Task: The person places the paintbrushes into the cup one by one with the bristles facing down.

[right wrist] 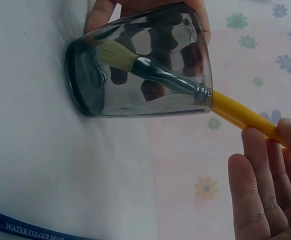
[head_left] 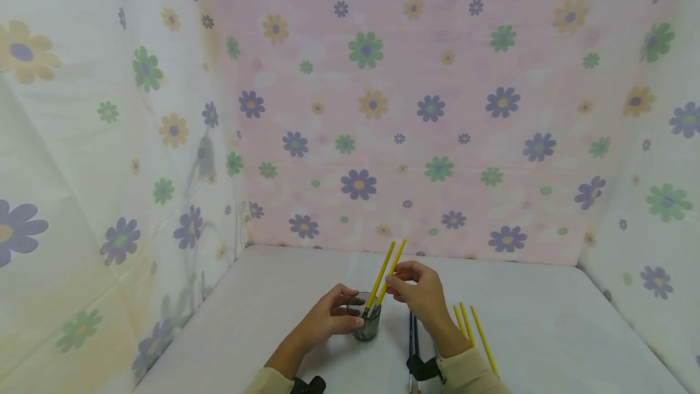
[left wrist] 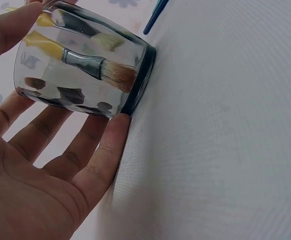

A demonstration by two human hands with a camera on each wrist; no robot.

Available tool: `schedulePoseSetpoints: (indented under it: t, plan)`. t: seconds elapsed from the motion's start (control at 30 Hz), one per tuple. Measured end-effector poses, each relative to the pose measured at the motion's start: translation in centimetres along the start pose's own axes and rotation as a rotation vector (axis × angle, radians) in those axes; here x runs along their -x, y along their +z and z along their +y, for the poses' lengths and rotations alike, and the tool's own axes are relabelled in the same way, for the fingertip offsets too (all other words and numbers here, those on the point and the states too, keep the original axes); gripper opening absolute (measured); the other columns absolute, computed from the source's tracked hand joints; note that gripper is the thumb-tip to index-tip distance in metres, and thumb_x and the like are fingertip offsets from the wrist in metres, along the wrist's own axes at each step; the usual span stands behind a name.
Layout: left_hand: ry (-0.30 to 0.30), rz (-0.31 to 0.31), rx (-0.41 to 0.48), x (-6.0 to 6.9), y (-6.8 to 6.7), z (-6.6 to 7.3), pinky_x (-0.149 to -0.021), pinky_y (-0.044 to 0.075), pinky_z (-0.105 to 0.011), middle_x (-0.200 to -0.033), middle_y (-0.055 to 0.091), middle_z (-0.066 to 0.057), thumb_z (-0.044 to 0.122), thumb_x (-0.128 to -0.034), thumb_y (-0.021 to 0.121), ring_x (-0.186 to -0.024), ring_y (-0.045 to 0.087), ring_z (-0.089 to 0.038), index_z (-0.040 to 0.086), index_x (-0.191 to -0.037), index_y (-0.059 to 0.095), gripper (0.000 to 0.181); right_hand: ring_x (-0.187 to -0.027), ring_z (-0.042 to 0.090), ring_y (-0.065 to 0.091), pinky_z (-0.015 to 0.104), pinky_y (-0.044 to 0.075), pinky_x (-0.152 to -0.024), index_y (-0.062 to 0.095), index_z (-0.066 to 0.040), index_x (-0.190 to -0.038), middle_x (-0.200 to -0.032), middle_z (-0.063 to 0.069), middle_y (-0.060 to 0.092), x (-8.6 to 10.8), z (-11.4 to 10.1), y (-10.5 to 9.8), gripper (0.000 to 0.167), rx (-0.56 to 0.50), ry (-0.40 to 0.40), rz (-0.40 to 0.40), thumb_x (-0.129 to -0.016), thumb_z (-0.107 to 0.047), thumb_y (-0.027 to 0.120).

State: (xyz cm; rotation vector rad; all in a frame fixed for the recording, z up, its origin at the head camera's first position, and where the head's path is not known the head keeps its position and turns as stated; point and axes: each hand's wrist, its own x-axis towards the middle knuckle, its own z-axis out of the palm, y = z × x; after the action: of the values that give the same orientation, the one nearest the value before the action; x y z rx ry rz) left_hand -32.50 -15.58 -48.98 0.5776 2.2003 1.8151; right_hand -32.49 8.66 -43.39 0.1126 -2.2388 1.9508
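Observation:
A grey-tinted glass (head_left: pixel 367 328) stands on the white table, and my left hand (head_left: pixel 328 319) holds it round its side, thumb and fingers curved about the wall. Two yellow-handled paintbrushes lean inside it, bristles down. My right hand (head_left: pixel 418 290) pinches the handle of the right-hand paintbrush (head_left: pixel 398 255); the other paintbrush (head_left: pixel 384 263) rests against the rim untouched. In the left wrist view, brown bristles (left wrist: pixel 118 76) reach close to the glass's thick base. Pale bristles (right wrist: pixel 114 54) show through the wall in the right wrist view, with my right fingers (right wrist: pixel 255 165) on the yellow handle.
Dark blue paintbrushes (head_left: pixel 413 333) lie by my right wrist, one printed "WATER COLOUR BRUSH" (right wrist: pixel 33 231). Several yellow-handled paintbrushes (head_left: pixel 482 339) lie to the right, partly behind my forearm. Flower-patterned cloth (head_left: pixel 404 138) walls the table at the back and sides.

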Motion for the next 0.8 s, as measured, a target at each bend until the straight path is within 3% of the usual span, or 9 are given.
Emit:
schedulePoseSetpoints:
  t: [0.27, 0.8]
  plan:
    - [0.009, -0.002, 0.002, 0.0, 0.0, -0.1, -0.092, 0.06, -0.05, -0.144, 0.06, -0.017, 0.024, -0.0932, 0.077, -0.128, 0.063, -0.036, 0.007, -0.142, 0.049, 0.059, -0.081, 0.02, 0.078, 0.032, 0.064, -0.07, 0.071, -0.006, -0.114, -0.098, 0.009, 0.075, 0.1, 0.5, 0.4, 0.028, 0.052, 0.002, -0.034, -0.091, -0.017, 0.081]
    - [0.003, 0.004, -0.005, 0.1, 0.1, 0.0, -0.091, 0.061, -0.047, -0.143, 0.061, -0.015, 0.026, -0.0924, 0.078, -0.125, 0.064, -0.031, 0.008, -0.144, 0.049, 0.061, -0.08, 0.021, 0.078, 0.033, 0.064, -0.069, 0.071, -0.005, -0.111, -0.097, 0.009, 0.075, 0.1, 1.0, 0.7, 0.026, 0.042, -0.01, -0.049, -0.09, -0.016, 0.082]
